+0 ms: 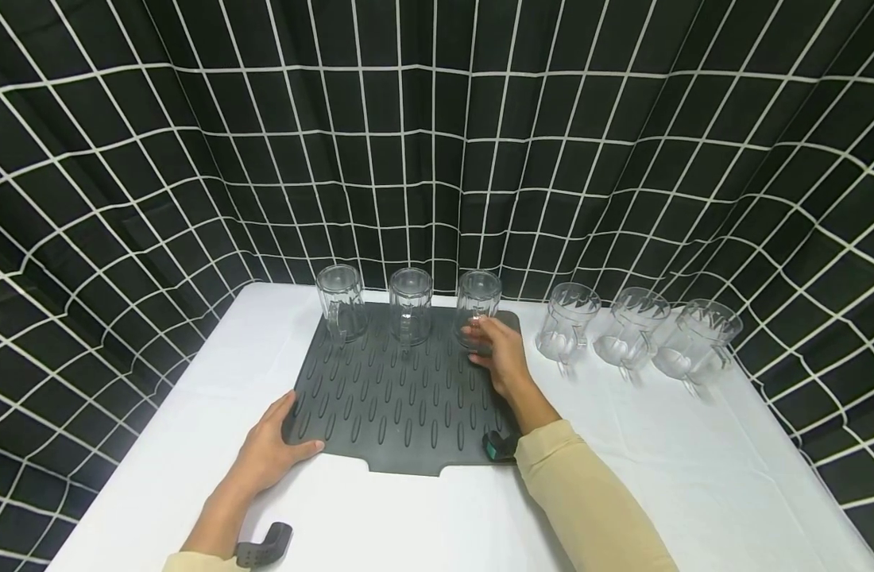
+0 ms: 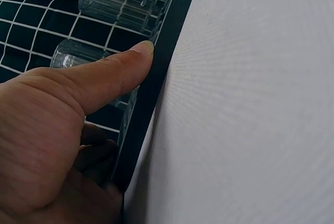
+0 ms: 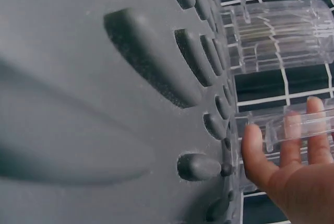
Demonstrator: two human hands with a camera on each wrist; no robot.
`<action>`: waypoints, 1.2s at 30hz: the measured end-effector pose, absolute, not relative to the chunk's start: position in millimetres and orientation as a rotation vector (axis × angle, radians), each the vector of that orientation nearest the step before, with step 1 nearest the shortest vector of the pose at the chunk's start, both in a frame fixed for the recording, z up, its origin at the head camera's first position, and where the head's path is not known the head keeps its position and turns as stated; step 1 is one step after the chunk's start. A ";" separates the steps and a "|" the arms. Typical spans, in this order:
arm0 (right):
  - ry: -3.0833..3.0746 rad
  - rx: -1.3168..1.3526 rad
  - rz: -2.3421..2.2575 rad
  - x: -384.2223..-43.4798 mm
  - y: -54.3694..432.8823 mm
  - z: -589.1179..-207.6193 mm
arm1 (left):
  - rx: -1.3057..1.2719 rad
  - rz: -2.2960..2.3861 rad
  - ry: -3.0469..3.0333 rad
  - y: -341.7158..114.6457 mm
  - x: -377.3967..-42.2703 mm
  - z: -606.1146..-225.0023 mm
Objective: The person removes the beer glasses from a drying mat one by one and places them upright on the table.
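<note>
The right grip (image 1: 501, 349) partly covers an inverted clear glass mug (image 1: 478, 287) on the drying mat (image 1: 401, 397); whether its fingers clamp the handle I cannot tell. Left of it stand two more inverted mugs (image 1: 410, 306); to its right, three upright mugs (image 1: 632, 327) on the counter (image 1: 723, 485). The left grip (image 1: 268, 451), thumb and fingers apart, touches the mat's near-left corner, its fingers dim in the wrist view.

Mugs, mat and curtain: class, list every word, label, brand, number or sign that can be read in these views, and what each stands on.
None can be read in any view.
Near mugs and right-side mugs: no legible writing.
Mat: raised ridges only.
Black curtain: white grid lines only.
Right wrist band: a small green patch, too small to read any marking.
</note>
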State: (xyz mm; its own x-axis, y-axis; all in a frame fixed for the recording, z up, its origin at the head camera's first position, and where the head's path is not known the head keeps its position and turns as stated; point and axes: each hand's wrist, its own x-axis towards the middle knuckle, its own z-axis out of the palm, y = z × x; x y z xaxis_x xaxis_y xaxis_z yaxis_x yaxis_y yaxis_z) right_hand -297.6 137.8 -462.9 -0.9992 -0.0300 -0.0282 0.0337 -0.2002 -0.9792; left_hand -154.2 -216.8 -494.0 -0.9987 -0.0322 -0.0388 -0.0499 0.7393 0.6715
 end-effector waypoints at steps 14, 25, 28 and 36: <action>1.932 -0.031 -2.410 -298.8 131.6 -468.9 | -0.068 1.141 2.912 -218.4 -155.0 -498.7; 2.052 -0.085 -2.390 -284.1 139.0 -462.0 | -0.077 1.141 2.923 -216.7 -155.9 -496.8; 2.074 -0.115 -2.393 -277.3 142.7 -456.6 | -0.080 1.135 2.918 -216.7 -156.3 -495.7; 2.096 -0.174 -2.397 -258.4 152.2 -445.5 | -0.085 1.140 2.901 -216.3 -155.6 -495.6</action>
